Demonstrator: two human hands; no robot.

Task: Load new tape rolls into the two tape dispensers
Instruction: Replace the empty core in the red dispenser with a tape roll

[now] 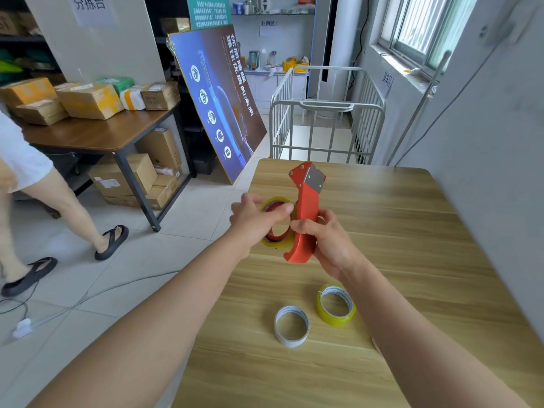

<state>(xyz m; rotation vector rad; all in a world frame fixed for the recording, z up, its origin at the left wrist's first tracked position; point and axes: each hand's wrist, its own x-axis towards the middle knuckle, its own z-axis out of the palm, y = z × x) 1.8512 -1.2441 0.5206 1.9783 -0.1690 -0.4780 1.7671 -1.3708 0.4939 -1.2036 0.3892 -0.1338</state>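
My right hand (323, 240) grips a red tape dispenser (306, 207) upright above the wooden table (412, 231), its metal blade plate at the top. My left hand (256, 219) holds a yellow tape roll (278, 241) pressed against the dispenser's left side; red shows inside the roll's core. A second yellow tape roll (335, 304) lies flat on the table near my right forearm. A white, empty-looking roll core (291, 325) stands to its left. Only one dispenser is in view.
Another person's legs in black sandals (112, 242) stand on the tiled floor at left, near cables (88, 295). A brown table with cardboard parcels (88, 104) is behind them. A blue poster board (217, 101) leans at the back, and a white metal cage cart (323, 119) stands beyond the table.
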